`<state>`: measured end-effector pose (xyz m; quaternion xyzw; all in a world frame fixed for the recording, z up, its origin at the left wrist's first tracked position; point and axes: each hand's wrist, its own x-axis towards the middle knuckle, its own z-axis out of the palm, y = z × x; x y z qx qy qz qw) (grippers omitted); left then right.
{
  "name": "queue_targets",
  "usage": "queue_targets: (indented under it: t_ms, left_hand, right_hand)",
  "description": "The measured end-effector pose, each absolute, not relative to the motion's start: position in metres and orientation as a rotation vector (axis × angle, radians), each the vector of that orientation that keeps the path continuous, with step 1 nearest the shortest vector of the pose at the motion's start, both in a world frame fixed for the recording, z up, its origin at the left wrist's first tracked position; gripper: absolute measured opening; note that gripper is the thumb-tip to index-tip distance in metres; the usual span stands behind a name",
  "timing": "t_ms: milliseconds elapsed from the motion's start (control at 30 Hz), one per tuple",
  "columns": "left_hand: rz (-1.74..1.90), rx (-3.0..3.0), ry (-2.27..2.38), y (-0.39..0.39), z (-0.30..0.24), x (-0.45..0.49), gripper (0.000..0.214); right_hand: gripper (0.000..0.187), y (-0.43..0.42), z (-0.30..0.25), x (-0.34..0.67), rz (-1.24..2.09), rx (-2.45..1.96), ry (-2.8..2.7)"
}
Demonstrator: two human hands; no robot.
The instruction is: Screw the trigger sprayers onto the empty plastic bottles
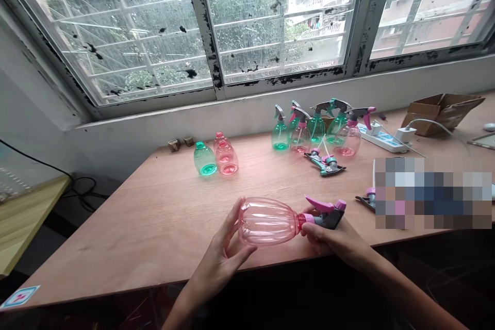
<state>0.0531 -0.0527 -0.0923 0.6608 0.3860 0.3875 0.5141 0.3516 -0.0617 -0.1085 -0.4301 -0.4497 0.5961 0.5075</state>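
Note:
A clear pink spray bottle lies sideways between my hands, above the table's front edge. My left hand is wrapped round its base, thumb below and fingers behind. At the neck, my right hand grips the pink collar of the grey and pink spray head, which sits on the bottle's mouth. Whether it is fully screwed on I cannot tell. Beyond my hands, loose spray heads lie on the table. Farther left stand a green bottle without a head and two pink ones likewise.
Several bottles with spray heads, one a green bottle, stand near the wall. A white power strip and a cardboard box are at the back right. Another spray head lies beside a blurred-out area on the wooden table.

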Motion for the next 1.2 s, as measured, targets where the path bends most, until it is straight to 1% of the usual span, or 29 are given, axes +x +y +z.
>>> queue_targets:
  t_ms: [100,133,267,333,400,467,533,667,767,800,900,933,967,1100,1133,1200]
  left_hand:
    - [0.918,1.577,0.951,-0.0527,-0.0938,0.0521,0.113]
    - [0.904,1.552,0.953,-0.0528,-0.0923,0.0525,0.116]
    - [0.881,1.525,0.97,-0.0537,-0.0869,0.0546,0.1]
    - [0.902,1.548,0.942,-0.0539,-0.0891,0.054,0.096]
    - [0.89,1.569,0.91,-0.0538,-0.0924,0.0526,0.1]
    - [0.863,1.584,0.913,-0.0535,-0.0934,0.0517,0.111]
    - [0.863,1.588,0.941,-0.0531,-0.0914,0.0517,0.115]
    - [0.869,1.594,0.927,-0.0531,-0.0887,0.0527,0.105]
    - [0.883,1.626,0.861,-0.0546,-0.0912,0.052,0.09]
    - [0.879,1.647,0.867,-0.0551,-0.0917,0.0517,0.092]
    - [0.842,1.648,0.924,-0.0562,-0.0901,0.0512,0.112]
    - [0.833,1.626,0.935,-0.0561,-0.0891,0.0512,0.113]
    - [0.827,1.609,0.94,-0.0558,-0.0885,0.0513,0.11]
    - [0.881,1.695,0.947,-0.0538,-0.0917,0.0505,0.084]
    - [0.902,1.733,0.941,-0.0534,-0.0934,0.0499,0.081]
    - [0.914,1.773,0.938,-0.0528,-0.0956,0.0489,0.087]
  right_hand:
    - [0.056,-0.0623,-0.1079,0.351,1.42,-1.028,-1.115]
    - [0.055,-0.0626,-0.1075,0.3508,1.408,-1.023,-1.14]
    - [0.057,-0.0633,-0.1058,0.35,1.414,-1.029,-1.115]
    - [0.057,-0.063,-0.1054,0.3497,1.442,-1.029,-1.062]
    - [0.056,-0.0627,-0.1053,0.3495,1.46,-1.021,-1.04]
    - [0.055,-0.0626,-0.1051,0.3492,1.466,-1.014,-1.041]
    - [0.056,-0.0629,-0.1045,0.349,1.468,-1.019,-1.041]
    - [0.057,-0.0631,-0.1029,0.3491,1.46,-1.009,-1.05]
    - [0.057,-0.0629,-0.1027,0.3492,1.471,-1.009,-1.056]
    - [0.057,-0.0628,-0.103,0.3492,1.475,-1.018,-1.054]
    - [0.059,-0.0627,-0.1042,0.3492,1.476,-1.029,-1.056]
    - [0.06,-0.0626,-0.1046,0.3493,1.471,-1.026,-1.062]
    - [0.06,-0.0626,-0.1049,0.3494,1.467,-1.024,-1.069]
    - [0.057,-0.062,-0.1052,0.3502,1.467,-1.016,-1.066]
    - [0.056,-0.0618,-0.1053,0.3503,1.471,-1.011,-1.059]
    - [0.055,-0.0617,-0.1056,0.3505,1.473,-1.001,-1.056]
